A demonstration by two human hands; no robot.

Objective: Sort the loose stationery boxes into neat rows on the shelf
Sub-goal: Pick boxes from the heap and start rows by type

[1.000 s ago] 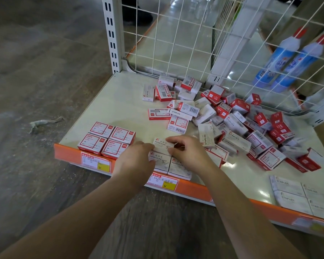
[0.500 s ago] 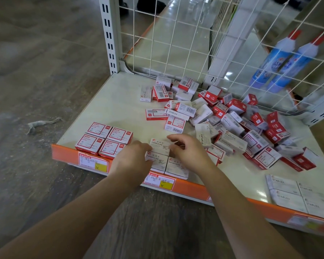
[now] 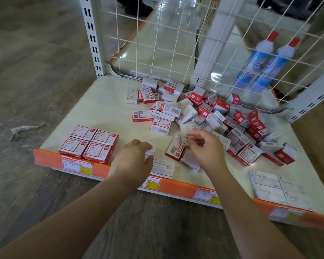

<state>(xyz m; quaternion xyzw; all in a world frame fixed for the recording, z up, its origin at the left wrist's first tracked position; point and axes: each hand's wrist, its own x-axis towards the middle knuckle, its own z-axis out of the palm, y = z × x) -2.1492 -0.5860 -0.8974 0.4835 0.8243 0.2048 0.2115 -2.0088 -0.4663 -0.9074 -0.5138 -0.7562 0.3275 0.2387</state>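
Half a second ago both your hands were squaring the white paper-clip boxes (image 3: 162, 166) at the shelf's front edge; now your right hand (image 3: 207, 147) has lifted off them and its curled fingers pinch a small white box (image 3: 185, 140), blurred with motion, just above the shelf (image 3: 101, 109). Your left hand (image 3: 134, 161) has stayed down, fingers lying flat on the paper-clip group, gripping nothing. By the look of it that group is about to gain another box, so the second block is only begun.

To its left, four red-and-white boxes (image 3: 89, 142) already sit as a tidy two-by-two block against the orange lip (image 3: 176, 186). At the front right corner a flat white staples set (image 3: 281, 189) is likewise arranged. Most of the job remains: the loose pile (image 3: 204, 113) sprawls across the shelf's middle and back, up to the wire grid (image 3: 157, 43). A box tilted on its edge (image 3: 176, 148) lies just beside your right hand, where the next box might go, so it may need shifting first
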